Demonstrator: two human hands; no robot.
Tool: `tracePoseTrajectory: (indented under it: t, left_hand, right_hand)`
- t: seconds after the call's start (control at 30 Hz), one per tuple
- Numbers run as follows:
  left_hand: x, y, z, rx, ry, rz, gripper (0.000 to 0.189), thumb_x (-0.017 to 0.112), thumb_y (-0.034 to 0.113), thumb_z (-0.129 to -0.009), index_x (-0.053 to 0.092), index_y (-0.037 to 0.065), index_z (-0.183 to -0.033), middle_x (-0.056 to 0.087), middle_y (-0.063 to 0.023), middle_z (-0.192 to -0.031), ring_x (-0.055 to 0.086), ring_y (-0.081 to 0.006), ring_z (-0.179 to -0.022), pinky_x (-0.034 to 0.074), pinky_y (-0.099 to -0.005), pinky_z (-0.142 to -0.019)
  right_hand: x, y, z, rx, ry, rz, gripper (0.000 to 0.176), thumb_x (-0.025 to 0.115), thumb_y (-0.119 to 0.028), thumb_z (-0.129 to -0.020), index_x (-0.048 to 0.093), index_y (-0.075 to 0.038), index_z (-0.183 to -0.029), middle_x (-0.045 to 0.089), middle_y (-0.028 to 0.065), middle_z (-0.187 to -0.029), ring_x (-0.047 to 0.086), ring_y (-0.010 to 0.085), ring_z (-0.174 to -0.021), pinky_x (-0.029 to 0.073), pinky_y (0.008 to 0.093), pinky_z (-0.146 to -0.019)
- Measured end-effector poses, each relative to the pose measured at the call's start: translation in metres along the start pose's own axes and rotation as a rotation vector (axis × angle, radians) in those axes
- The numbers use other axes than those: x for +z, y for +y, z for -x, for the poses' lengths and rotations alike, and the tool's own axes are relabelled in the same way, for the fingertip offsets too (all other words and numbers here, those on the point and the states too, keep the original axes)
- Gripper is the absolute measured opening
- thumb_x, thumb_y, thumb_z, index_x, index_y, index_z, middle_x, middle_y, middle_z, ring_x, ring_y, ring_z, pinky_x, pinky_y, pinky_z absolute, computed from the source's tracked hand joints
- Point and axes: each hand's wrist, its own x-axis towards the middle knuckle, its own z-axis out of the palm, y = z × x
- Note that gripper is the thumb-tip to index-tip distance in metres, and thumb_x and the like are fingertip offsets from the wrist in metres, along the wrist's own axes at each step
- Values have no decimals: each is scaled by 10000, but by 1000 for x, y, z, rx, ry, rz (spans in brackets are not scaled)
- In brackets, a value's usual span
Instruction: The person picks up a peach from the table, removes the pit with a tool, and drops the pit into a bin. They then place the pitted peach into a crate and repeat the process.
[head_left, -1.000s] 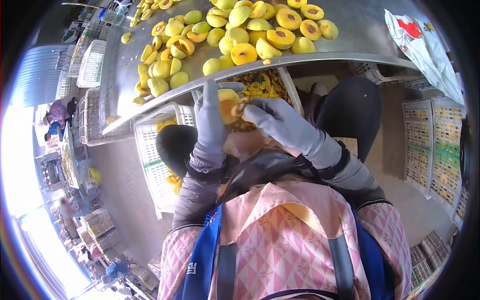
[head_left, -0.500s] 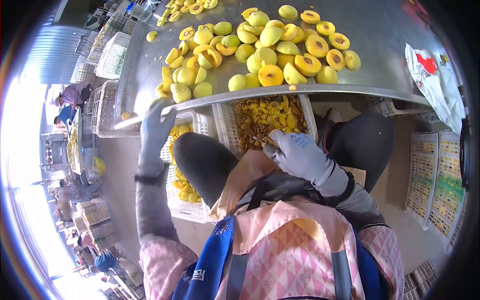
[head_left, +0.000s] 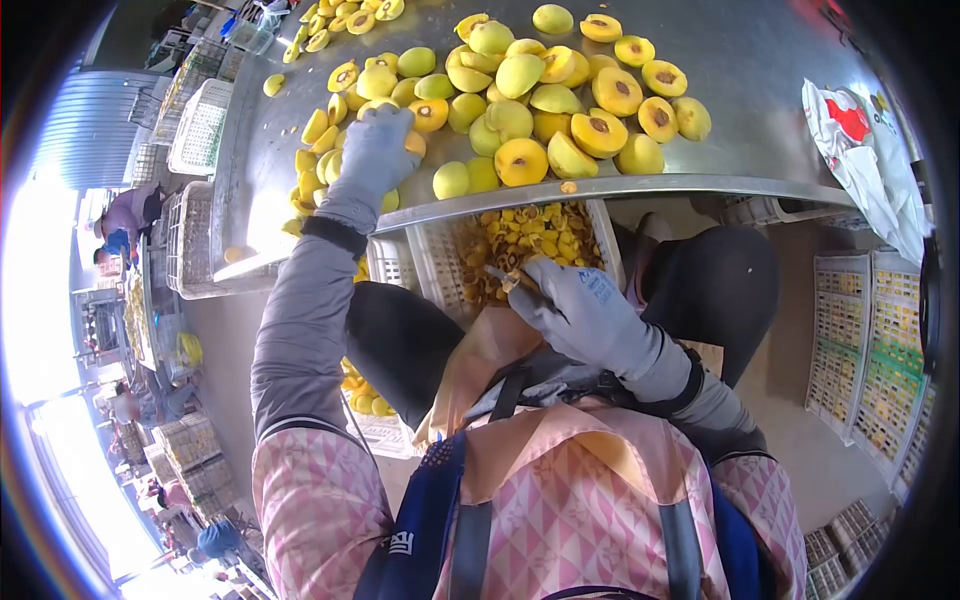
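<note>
Fruit is lying in a loose heap across the top of the frame, on the metal table, with many cut faces showing brown centres. Going from the left, the left hand is now reaching over the heap's left side at upper left, while a half-second ago it was hovering open beside the table's near edge. Its fingers are bending down among the pieces, and an orange-fleshed half is showing right at them; whether they are closing on it, I cannot tell. Below, the left crate is sitting partly under the table, holding yellow pieces.

Near the centre, the middle crate is holding scraps, yellow mixed with brown. Just over it, the right hand is keeping its grip on a small tool, its tip pointing left. A second ago both hands were meeting around one piece; now they are working well apart. That is suggesting, as I judge it, that one piece is finished and another is being picked, with the tool staying ready. At far right, a white bag is hanging over the table's edge.
</note>
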Motion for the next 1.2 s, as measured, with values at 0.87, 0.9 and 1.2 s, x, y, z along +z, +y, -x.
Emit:
tracePoseTrajectory:
  t: [0.87,0.9,1.2]
  left_hand:
    - [-31,144,157,-365,267,2185,636,288,500,-1054,571,-23,-1277,602,-113,-990,569,-182,-851,510,-304,-732]
    - [-15,135,156,-238,292,2303,589,368,472,-1064,543,-68,-1223,651,-166,-1141,628,-201,-993,549,-336,-832]
    - [-1,137,157,68,674,1231,491,531,414,-1036,502,-58,-1169,701,-158,-1079,688,-198,-891,559,-298,-791]
  right_hand:
    - [23,-19,-1,84,181,-485,298,627,-297,-1002,605,-24,-1119,654,165,-770,667,295,-659,484,377,-574]
    - [23,-14,1,19,205,-377,292,626,-288,-1000,600,-27,-1130,650,164,-756,664,313,-651,486,394,-568]
    - [15,-17,2,-115,250,-58,224,664,-176,-971,580,-15,-1103,653,167,-772,668,358,-683,496,424,-567]
